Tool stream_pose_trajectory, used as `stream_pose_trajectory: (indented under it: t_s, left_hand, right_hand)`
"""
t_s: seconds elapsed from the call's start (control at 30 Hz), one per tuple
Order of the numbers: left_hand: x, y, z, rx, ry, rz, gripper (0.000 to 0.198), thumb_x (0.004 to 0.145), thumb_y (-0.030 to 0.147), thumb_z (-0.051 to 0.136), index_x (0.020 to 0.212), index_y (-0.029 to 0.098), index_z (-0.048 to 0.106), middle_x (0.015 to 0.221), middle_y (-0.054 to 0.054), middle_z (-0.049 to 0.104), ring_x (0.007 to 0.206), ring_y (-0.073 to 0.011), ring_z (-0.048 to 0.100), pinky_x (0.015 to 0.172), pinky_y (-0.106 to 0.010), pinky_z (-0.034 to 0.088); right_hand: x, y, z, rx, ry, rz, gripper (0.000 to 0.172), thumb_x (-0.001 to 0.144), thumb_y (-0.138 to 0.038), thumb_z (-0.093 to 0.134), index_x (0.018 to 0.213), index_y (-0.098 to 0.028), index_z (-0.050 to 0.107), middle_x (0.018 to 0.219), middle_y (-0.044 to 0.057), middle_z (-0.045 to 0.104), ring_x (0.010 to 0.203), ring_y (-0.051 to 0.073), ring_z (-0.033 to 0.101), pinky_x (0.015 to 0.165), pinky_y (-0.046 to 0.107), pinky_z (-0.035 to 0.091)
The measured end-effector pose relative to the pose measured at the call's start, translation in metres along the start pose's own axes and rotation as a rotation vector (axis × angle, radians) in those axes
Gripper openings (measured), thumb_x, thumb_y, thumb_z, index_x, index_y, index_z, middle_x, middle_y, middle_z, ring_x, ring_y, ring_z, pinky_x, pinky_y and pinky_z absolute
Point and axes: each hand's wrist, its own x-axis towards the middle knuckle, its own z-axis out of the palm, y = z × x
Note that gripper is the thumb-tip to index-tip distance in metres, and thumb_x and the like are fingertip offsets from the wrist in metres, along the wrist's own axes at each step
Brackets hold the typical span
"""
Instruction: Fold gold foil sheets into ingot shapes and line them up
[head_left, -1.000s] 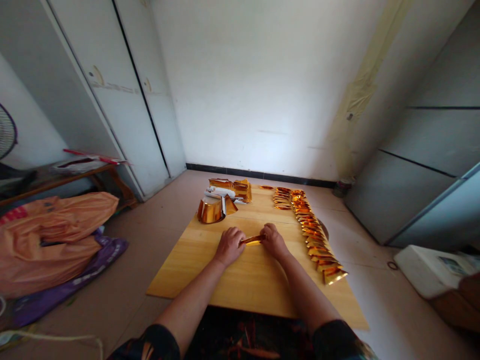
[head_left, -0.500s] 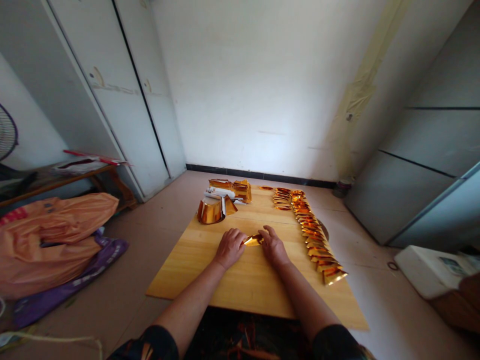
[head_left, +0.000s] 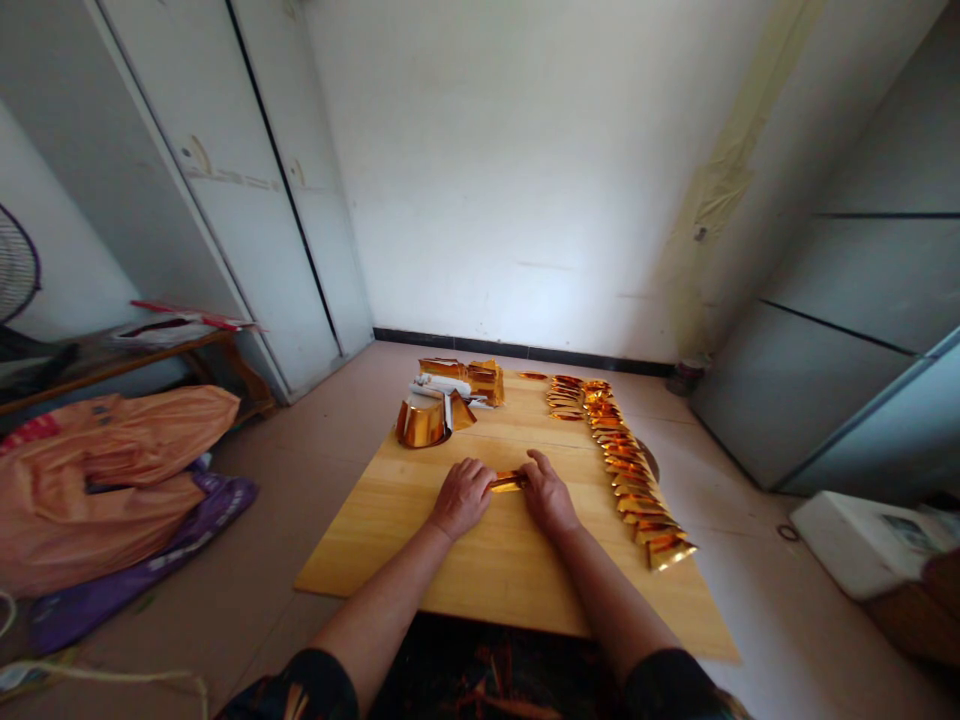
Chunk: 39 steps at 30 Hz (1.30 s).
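Observation:
Both my hands rest on a low wooden table (head_left: 487, 580) and pinch one small piece of gold foil paper (head_left: 508, 482) between them. My left hand (head_left: 462, 494) grips its left end with curled fingers. My right hand (head_left: 547, 492) grips its right end. The foil piece lies flat and narrow against the table top. A long overlapping row of folded gold foil pieces (head_left: 626, 470) runs along the table's right side, just right of my right hand.
At the table's far end sit a curled gold foil sheet (head_left: 421, 424) and a stack of gold paper (head_left: 484, 380). An orange plastic bag (head_left: 105, 470) lies on the floor at left, white cupboard doors (head_left: 247, 200) behind it. A white box (head_left: 862, 540) stands at right.
The foil piece between my hands has been folded shorter and flatter than a second ago. My hands have drawn slightly closer together and stayed at the same spot.

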Motion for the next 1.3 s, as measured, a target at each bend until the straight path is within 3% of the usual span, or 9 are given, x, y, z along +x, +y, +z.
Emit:
stream_pose_trajectory:
  t_s: [0.17,0.3,0.43,0.53,0.73,1.0,1.3]
  left_hand:
    - [-0.002,0.001,0.001,0.021,0.035,0.046,0.01,0.078,0.01,0.052,0.077,0.019,0.055,0.081,-0.004,0.056,0.08,-0.0194,0.047,0.072,-0.032,0.037]
    - [-0.003,-0.002,0.003,-0.011,0.058,0.091,0.013,0.077,0.007,0.051,0.072,0.019,0.056,0.079,-0.004,0.057,0.08,-0.0186,0.047,0.071,-0.031,0.038]
    - [-0.006,-0.002,0.004,-0.073,0.029,0.111,0.014,0.075,0.007,0.053,0.074,0.019,0.059,0.078,-0.004,0.06,0.08,-0.0179,0.05,0.073,-0.031,0.038]
    - [-0.01,0.0,0.0,-0.099,-0.012,0.099,0.01,0.075,0.011,0.056,0.076,0.02,0.061,0.079,-0.003,0.063,0.083,-0.0184,0.052,0.076,-0.033,0.038]
    - [-0.017,0.004,-0.01,-0.125,-0.078,0.069,0.011,0.083,0.023,0.054,0.079,0.021,0.064,0.088,-0.003,0.067,0.088,-0.0185,0.055,0.081,-0.035,0.038]
    - [-0.011,0.001,-0.001,-0.169,-0.047,-0.063,0.017,0.085,0.017,0.05,0.074,0.018,0.063,0.084,-0.004,0.064,0.085,-0.0161,0.054,0.078,-0.029,0.042]
    - [-0.003,0.01,0.0,-0.002,-0.088,-0.222,0.017,0.083,0.019,0.05,0.069,0.018,0.061,0.08,-0.006,0.058,0.083,-0.0189,0.052,0.074,-0.031,0.04]
  right_hand:
    - [-0.003,0.002,0.002,-0.009,0.086,-0.04,0.021,0.082,-0.009,0.045,0.089,-0.019,0.062,0.127,0.01,0.051,0.093,0.016,0.061,0.08,0.025,0.048]
    - [-0.006,0.0,-0.004,-0.097,0.126,-0.157,0.019,0.081,-0.011,0.049,0.088,-0.02,0.065,0.113,0.008,0.059,0.09,0.016,0.058,0.078,0.025,0.044]
    - [-0.013,-0.005,-0.018,-0.17,0.068,-0.215,0.015,0.082,-0.012,0.053,0.077,-0.019,0.065,0.085,0.005,0.065,0.083,0.016,0.053,0.075,0.026,0.036]
    - [-0.02,-0.007,-0.028,-0.163,-0.024,-0.2,0.018,0.083,-0.011,0.051,0.073,-0.019,0.064,0.075,0.003,0.065,0.081,0.016,0.051,0.074,0.026,0.032]
    - [-0.022,0.0,-0.033,-0.025,-0.163,-0.14,0.016,0.085,-0.017,0.052,0.08,-0.022,0.067,0.082,0.002,0.068,0.083,0.016,0.056,0.077,0.026,0.036]
    - [-0.012,0.006,-0.027,0.103,-0.118,-0.005,0.019,0.085,-0.022,0.05,0.083,-0.022,0.069,0.086,0.003,0.07,0.083,0.016,0.061,0.079,0.025,0.043]
    - [0.0,0.001,-0.018,-0.009,-0.143,0.151,0.017,0.082,-0.021,0.053,0.085,-0.023,0.069,0.091,0.0,0.071,0.085,0.014,0.062,0.077,0.02,0.041]
